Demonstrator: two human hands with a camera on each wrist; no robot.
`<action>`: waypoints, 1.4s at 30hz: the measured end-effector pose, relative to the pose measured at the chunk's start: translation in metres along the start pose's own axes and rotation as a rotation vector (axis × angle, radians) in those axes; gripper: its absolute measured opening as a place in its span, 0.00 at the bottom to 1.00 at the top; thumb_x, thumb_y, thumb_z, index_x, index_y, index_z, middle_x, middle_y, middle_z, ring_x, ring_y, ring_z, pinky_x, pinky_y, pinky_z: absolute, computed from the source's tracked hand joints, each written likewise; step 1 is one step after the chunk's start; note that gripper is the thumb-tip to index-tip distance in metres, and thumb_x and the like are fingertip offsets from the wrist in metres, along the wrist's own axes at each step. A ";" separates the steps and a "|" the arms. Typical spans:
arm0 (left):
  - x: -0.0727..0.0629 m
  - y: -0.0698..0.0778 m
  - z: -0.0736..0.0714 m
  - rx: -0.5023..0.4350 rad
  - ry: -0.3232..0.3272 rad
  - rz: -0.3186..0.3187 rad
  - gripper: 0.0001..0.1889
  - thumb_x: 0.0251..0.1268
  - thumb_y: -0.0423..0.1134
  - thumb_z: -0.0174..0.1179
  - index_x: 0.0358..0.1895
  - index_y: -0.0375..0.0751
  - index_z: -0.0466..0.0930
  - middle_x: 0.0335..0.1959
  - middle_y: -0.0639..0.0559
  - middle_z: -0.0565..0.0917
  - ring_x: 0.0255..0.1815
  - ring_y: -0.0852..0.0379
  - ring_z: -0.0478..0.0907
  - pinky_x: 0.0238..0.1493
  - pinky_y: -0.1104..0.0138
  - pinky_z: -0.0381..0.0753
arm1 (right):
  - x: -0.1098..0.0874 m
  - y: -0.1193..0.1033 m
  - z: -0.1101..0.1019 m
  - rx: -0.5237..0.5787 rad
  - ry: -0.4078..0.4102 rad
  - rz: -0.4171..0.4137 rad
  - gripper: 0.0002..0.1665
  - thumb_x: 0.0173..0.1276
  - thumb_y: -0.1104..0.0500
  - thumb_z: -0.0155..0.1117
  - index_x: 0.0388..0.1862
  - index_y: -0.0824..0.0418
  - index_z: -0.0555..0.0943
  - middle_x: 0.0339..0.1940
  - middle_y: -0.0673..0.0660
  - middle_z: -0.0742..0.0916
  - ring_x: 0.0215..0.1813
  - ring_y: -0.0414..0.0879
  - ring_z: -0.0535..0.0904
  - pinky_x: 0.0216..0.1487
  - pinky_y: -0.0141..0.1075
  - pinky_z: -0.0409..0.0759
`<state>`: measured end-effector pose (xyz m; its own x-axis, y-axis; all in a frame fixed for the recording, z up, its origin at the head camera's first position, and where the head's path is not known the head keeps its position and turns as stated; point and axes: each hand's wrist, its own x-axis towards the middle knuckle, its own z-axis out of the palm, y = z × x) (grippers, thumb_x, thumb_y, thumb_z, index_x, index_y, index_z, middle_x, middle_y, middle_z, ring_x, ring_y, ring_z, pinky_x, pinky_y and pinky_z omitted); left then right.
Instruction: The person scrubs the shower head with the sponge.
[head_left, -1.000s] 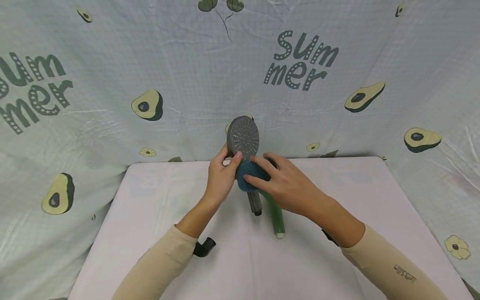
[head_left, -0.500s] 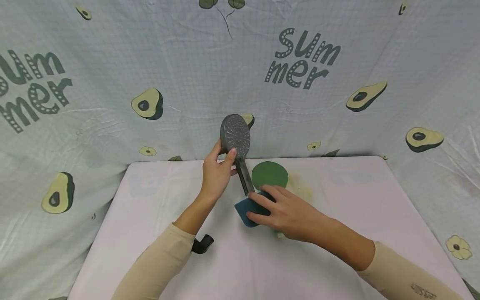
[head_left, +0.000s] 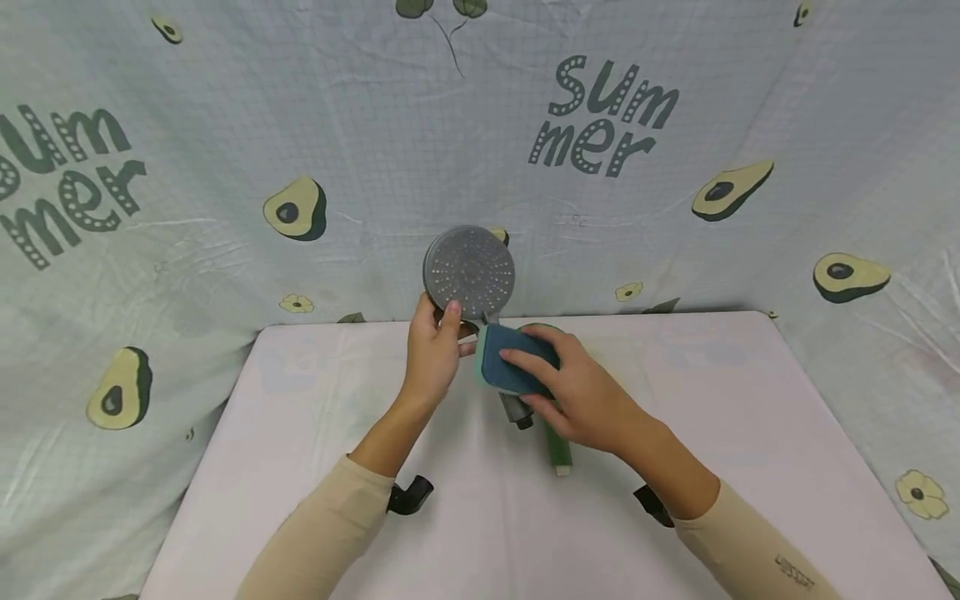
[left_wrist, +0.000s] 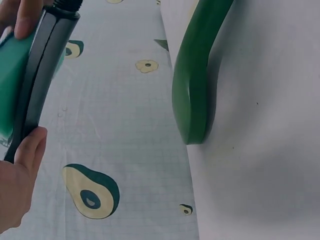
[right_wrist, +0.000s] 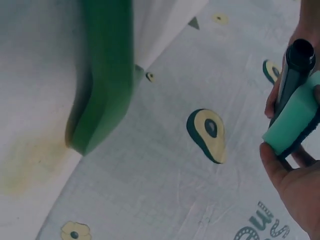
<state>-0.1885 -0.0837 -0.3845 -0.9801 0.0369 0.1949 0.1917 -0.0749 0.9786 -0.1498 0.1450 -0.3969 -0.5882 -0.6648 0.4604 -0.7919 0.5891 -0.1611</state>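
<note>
A grey shower head (head_left: 470, 271) is raised over the back of the table, its nozzle face toward the head camera. My left hand (head_left: 431, 354) grips it by the neck, thumb on the front below the nozzles. Against its handle (left_wrist: 42, 75) lies the foam side of a two-layer sponge (head_left: 517, 367), dark blue on one face and mint green on the other. My right hand (head_left: 592, 392) holds this sponge, fingers spread over the blue side. The handle's black threaded end sticks out below the sponge. Part of the handle is hidden behind it.
Behind my right hand a green shower head (head_left: 558, 450) lies on the white table (head_left: 465, 533), its handle toward me; the right hand mostly covers it. A patterned cloth (head_left: 375, 150) hangs along the table's back edge. Black pieces show beside both forearms.
The sponge went down to the handle's lower end, then came back up toward the neck. The shower head shifted left, turned away, then turned its face toward the camera.
</note>
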 end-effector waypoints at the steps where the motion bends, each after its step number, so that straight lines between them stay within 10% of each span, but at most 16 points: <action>1: -0.001 0.000 0.001 -0.014 0.002 -0.007 0.20 0.87 0.36 0.39 0.73 0.33 0.58 0.62 0.33 0.76 0.53 0.44 0.86 0.45 0.64 0.90 | 0.002 0.001 0.000 0.013 0.010 0.031 0.39 0.69 0.55 0.73 0.76 0.48 0.69 0.75 0.67 0.69 0.73 0.63 0.71 0.67 0.56 0.80; 9: -0.002 0.000 0.000 -0.159 0.026 -0.023 0.17 0.87 0.33 0.37 0.70 0.29 0.57 0.60 0.31 0.76 0.43 0.60 0.86 0.46 0.66 0.89 | 0.007 -0.002 -0.001 0.058 0.029 0.092 0.37 0.71 0.55 0.71 0.76 0.48 0.69 0.76 0.65 0.68 0.75 0.62 0.68 0.69 0.57 0.77; 22: 0.000 0.000 -0.006 -0.369 0.034 0.036 0.17 0.88 0.36 0.31 0.69 0.34 0.57 0.63 0.28 0.76 0.45 0.52 0.90 0.50 0.55 0.89 | -0.028 -0.004 0.007 0.278 -0.081 0.054 0.36 0.71 0.56 0.71 0.74 0.48 0.68 0.76 0.61 0.68 0.73 0.57 0.70 0.63 0.50 0.82; 34: -0.004 0.002 0.001 -0.465 -0.042 -0.077 0.21 0.88 0.38 0.31 0.74 0.31 0.54 0.64 0.36 0.75 0.46 0.56 0.88 0.44 0.64 0.90 | 0.007 0.003 0.005 0.367 0.109 0.124 0.33 0.78 0.50 0.63 0.76 0.54 0.65 0.77 0.62 0.65 0.75 0.58 0.68 0.66 0.58 0.78; 42: -0.004 0.000 0.001 -0.463 -0.026 -0.086 0.20 0.88 0.38 0.31 0.73 0.32 0.55 0.63 0.35 0.76 0.45 0.56 0.89 0.41 0.63 0.90 | 0.009 0.006 -0.008 0.383 0.030 0.127 0.36 0.75 0.55 0.67 0.77 0.52 0.64 0.77 0.61 0.66 0.76 0.57 0.67 0.68 0.58 0.77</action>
<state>-0.1843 -0.0825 -0.3854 -0.9888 0.0872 0.1214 0.0609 -0.5065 0.8601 -0.1590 0.1462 -0.3869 -0.6846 -0.5809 0.4403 -0.7205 0.4479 -0.5295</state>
